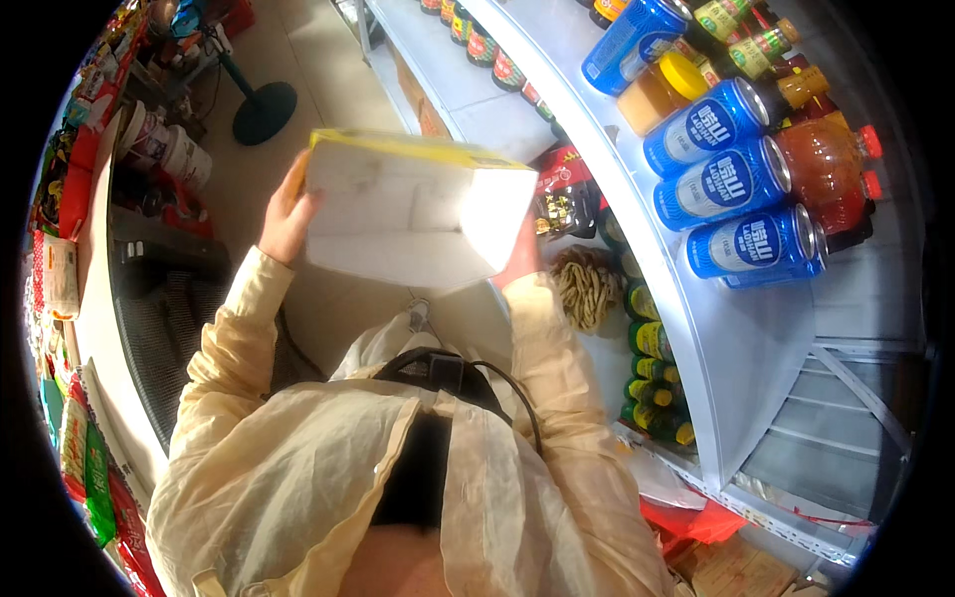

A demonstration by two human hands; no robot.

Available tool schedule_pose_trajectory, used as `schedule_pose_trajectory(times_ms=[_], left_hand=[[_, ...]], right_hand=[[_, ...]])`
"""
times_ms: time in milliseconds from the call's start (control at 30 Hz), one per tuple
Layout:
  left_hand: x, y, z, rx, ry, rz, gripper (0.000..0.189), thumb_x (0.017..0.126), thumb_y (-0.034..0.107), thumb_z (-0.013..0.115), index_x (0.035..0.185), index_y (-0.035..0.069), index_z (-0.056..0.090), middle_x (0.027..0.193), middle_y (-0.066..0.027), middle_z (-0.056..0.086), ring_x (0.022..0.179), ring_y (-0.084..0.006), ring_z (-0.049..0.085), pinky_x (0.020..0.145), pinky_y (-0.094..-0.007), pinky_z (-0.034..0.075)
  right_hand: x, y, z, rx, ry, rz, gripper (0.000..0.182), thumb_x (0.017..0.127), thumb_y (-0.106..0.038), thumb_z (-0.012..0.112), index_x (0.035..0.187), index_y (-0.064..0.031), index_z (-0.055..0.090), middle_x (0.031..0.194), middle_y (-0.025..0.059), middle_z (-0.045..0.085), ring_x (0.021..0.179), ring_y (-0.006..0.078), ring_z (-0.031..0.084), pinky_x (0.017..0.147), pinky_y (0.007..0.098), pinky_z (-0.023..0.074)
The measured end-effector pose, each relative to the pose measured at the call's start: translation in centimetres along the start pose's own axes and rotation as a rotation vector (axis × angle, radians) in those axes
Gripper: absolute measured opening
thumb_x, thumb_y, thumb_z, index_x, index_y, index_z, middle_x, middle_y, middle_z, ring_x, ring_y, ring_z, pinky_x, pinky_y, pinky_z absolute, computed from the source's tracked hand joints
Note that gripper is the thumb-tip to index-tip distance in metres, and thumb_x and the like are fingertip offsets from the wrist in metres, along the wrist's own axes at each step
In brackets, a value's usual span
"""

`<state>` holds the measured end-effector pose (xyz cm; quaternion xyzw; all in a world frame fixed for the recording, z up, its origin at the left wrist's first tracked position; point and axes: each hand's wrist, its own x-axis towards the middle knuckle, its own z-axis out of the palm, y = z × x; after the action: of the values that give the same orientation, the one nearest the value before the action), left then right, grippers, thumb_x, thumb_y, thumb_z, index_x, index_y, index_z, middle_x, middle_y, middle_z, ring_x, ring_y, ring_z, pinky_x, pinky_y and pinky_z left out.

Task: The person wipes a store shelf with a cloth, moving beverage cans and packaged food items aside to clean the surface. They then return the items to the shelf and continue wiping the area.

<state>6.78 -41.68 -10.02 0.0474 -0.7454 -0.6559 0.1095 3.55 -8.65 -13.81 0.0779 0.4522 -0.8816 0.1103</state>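
Note:
A box with a yellow edge and a white, glossy face (pixel 388 216) is held up in front of me. At its left end my left hand (pixel 289 216) grips it, with the thumb on the near face. My right hand (pixel 524 250) holds the right end, partly hidden behind the box's corner, where a bright glare lies. Just right of that hand, on a shelf, are a black and red packet (pixel 567 198) and a bundle of dried, yellowish strands (pixel 586 289).
White metal shelving (pixel 656 276) curves along my right, bearing blue LAOSHAN cans (pixel 716 186), bottles and a yellow-lidded jar (pixel 664 86). A mesh-backed chair (pixel 175 328) stands at left, beside a counter edge. Farther off are a round dark stand base (pixel 264 112) and white buckets (pixel 179 157).

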Motion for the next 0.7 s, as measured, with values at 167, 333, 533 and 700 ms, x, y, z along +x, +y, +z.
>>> schedule_pose_trajectory(times_ms=[167, 333, 533, 700], left_hand=[[-0.8, 0.2, 0.4, -0.053, 0.006, 0.023, 0.065, 0.086, 0.024, 0.054, 0.142, -0.003, 0.038, 0.134, -0.0145, 0.051, 0.123, -0.0223, 0.048, 0.104, -0.0317, 0.036], [-2.1, -2.5, 1.9, -0.071, 0.071, 0.062, 0.064, 0.087, 0.023, 0.056, 0.142, -0.004, 0.038, 0.136, -0.0141, 0.05, 0.125, -0.0222, 0.046, 0.105, -0.0321, 0.035], [-3.1, -3.0, 1.9, -0.067, -0.04, -0.21, 0.061, 0.086, 0.029, 0.061, 0.136, 0.0, 0.044, 0.126, -0.0112, 0.055, 0.113, -0.0202, 0.054, 0.092, -0.0282, 0.045], [-5.1, -2.8, 2.6, -0.316, -0.185, -0.615, 0.068, 0.084, 0.041, 0.064, 0.138, 0.007, 0.04, 0.122, -0.0098, 0.055, 0.109, -0.0239, 0.057, 0.083, -0.0419, 0.052]], right_hand=[[1.7, 0.0, -3.5, 0.371, 0.105, 0.101, 0.067, 0.097, -0.059, 0.038, 0.137, -0.0069, 0.045, 0.139, 0.0107, 0.05, 0.129, 0.0237, 0.046, 0.107, 0.0437, 0.0369], [-0.6, -0.2, -0.6, 0.26, 0.004, 0.15, 0.07, 0.096, -0.061, 0.037, 0.139, -0.0061, 0.043, 0.139, 0.0136, 0.048, 0.13, 0.0264, 0.044, 0.107, 0.0462, 0.0336], [0.2, 0.1, -2.9, 0.152, -0.119, 0.192, 0.079, 0.093, -0.069, 0.031, 0.145, -0.0096, 0.036, 0.146, 0.0089, 0.042, 0.131, 0.0276, 0.041, 0.108, 0.0456, 0.0304], [0.5, 1.1, -4.0, 0.176, -0.034, 0.102, 0.073, 0.095, -0.065, 0.032, 0.146, -0.0126, 0.036, 0.147, 0.0069, 0.041, 0.135, 0.0249, 0.037, 0.11, 0.0434, 0.0271]])
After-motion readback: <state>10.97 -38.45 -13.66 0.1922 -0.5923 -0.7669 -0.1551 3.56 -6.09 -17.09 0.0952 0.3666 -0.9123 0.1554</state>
